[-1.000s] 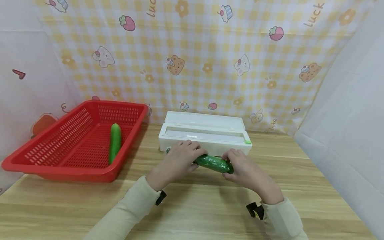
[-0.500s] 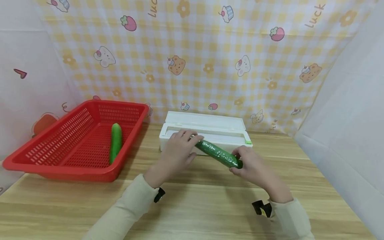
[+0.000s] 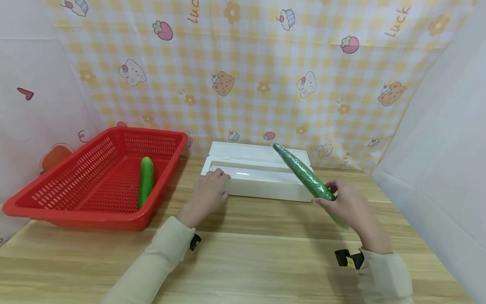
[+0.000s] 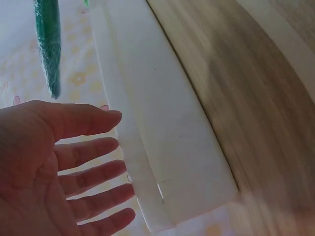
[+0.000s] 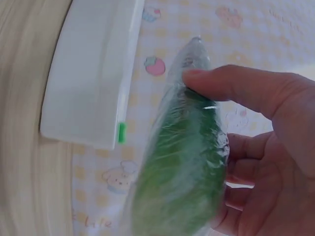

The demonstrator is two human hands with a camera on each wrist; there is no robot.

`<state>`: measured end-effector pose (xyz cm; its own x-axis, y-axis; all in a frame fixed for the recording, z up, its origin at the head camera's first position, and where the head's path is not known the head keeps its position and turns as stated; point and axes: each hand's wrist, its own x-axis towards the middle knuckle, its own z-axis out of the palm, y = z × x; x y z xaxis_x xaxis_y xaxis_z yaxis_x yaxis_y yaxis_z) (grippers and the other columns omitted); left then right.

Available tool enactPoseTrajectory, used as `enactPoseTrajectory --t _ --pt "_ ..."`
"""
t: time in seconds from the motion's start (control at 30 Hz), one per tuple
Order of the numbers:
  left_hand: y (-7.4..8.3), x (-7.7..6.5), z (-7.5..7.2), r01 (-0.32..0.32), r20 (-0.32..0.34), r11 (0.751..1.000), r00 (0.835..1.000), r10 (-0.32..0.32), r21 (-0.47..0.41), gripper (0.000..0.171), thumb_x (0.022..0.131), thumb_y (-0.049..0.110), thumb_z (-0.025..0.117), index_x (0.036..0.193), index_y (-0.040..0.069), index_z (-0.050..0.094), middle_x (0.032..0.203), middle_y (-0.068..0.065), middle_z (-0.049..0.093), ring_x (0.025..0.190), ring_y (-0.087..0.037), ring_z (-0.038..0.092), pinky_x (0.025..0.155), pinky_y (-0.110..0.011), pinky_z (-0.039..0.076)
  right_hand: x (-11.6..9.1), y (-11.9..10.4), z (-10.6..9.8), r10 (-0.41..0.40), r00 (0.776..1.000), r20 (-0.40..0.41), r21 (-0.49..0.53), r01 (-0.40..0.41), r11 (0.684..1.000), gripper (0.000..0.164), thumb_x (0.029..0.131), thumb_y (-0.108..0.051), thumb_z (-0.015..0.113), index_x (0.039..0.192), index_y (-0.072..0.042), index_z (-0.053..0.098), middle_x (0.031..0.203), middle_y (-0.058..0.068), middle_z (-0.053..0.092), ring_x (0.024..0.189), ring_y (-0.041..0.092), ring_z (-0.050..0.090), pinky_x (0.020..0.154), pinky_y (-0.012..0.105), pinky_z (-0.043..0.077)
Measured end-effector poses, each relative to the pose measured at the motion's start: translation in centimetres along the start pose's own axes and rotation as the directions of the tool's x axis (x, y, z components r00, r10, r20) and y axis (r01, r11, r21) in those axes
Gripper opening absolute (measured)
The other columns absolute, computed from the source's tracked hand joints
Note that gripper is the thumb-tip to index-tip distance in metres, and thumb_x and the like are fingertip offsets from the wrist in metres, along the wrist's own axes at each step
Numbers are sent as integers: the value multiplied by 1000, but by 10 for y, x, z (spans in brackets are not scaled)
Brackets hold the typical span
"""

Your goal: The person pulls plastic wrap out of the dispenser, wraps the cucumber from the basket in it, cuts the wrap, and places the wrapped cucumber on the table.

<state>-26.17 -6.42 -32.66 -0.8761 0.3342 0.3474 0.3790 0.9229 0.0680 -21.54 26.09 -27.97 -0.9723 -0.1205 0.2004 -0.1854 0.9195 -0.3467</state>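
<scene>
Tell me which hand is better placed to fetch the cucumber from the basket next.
Probably the left hand: it holds nothing and is nearer the red basket and the cucumber inside, while the right hand holds the wrapped cucumber.

A red perforated basket (image 3: 77,214) stands at the left of a wood-grained table (image 3: 247,266); a green cucumber (image 3: 146,181) lies inside, near its right wall. Behind hangs a yellow-and-white checked curtain (image 3: 250,114) printed with cartoon motifs and lettering. White sheets flank the scene: a right sheet (image 3: 440,139) and a patterned left sheet (image 3: 41,63).
</scene>
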Motion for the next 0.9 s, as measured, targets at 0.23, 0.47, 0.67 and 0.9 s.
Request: enactPoseTrajectory --t 0.23,0.47,0.67,0.9 --pt "-3 1 3 -11 0 1000 1000 11 11 33 83 15 63 115 6 63 108 -12 60 92 -28 59 75 -42 50 0 21 -7 106 994 -13 -6 -107 994 61 85 -37 64 120 11 49 110 31 57 82 32 60 62 40 49" --pt "-2 -1 1 -17 22 1000 1000 17 16 33 84 16 62 116 6 62 108 -12 60 93 -28 59 75 -41 51 1 42 -5 224 974 10 14 -224 974 64 87 -39 61 118 16 49 107 34 56 77 31 60 60 38 50" --pt "-2 -1 0 -25 26 999 999 25 25 33 85 16 62 116 6 62 107 -12 60 92 -28 59 74 -41 51 2 56 -1 285 957 46 27 -286 958 62 88 -37 60 115 18 51 102 33 58 72 27 60 56 35 49" --pt "-3 -1 1 -43 10 999 999 43 27 31 84 16 63 114 7 63 104 -11 60 88 -28 58 71 -40 50 0 69 7 325 943 72 23 -327 945 57 87 -33 60 109 19 55 92 29 62 68 24 58 55 33 47"
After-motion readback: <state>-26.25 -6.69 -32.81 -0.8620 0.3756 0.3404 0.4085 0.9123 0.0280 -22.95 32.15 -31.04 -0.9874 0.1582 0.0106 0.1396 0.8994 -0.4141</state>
